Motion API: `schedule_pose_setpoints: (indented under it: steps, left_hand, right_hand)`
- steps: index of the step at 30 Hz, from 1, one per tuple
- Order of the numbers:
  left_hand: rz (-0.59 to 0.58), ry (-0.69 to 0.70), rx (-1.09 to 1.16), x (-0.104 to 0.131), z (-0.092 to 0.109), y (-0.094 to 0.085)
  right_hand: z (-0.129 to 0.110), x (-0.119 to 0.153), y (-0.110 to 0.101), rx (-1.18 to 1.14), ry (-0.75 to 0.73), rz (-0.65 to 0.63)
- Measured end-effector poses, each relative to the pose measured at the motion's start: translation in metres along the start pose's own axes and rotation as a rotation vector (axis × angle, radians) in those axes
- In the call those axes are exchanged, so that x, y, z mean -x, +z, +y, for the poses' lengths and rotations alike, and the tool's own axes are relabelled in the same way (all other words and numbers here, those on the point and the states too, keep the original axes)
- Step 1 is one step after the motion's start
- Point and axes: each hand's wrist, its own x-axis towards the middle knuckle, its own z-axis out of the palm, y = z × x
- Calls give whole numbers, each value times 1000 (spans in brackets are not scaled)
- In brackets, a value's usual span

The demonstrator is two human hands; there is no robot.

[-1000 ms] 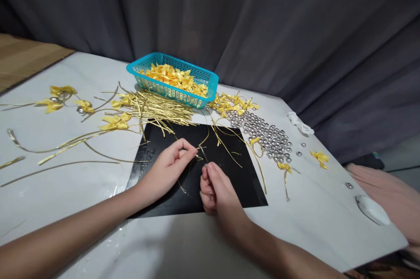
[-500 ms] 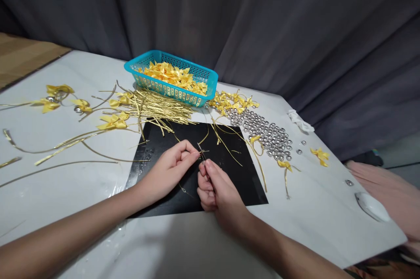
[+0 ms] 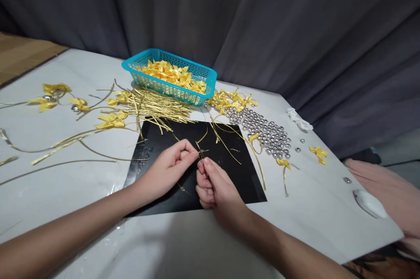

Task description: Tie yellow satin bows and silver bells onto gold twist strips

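My left hand [image 3: 167, 167] and my right hand [image 3: 213, 185] meet over a black mat [image 3: 229, 174] at the table's near middle. Both pinch the same thin gold wire tie [image 3: 198, 149] between thumb and forefinger, fingertips almost touching. A short tail of the tie [image 3: 182, 188] lies on the mat below my left hand. Loose gold ties [image 3: 223, 139] are scattered on the mat's far half.
A teal basket [image 3: 170, 90] of yellow ribbon bows stands behind the mat, with a bundle of gold ties [image 3: 157, 106] before it. Silver beads [image 3: 265, 132] are spread to the right. Finished bows [image 3: 49, 97] lie far left. A white dish [image 3: 369, 202] sits near the right edge.
My right hand has crept up and left toward my left hand's fingertips, closing the gap on the tie. The view has shifted slightly.
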Motion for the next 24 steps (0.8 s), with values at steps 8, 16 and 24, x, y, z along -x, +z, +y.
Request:
schedule_pose_setpoints:
  steps: [8, 16, 24]
  left_hand:
    - [-4, -5, 7, 0, 1, 0]
    - [-4, -8, -14, 0, 0, 0]
    - [-5, -11, -4, 1, -1, 0]
  right_hand:
    - [-1, -1, 1, -15, 8, 6]
    - [0, -1, 0, -19, 6, -7]
    - [1, -1, -1, -13, -3, -18]
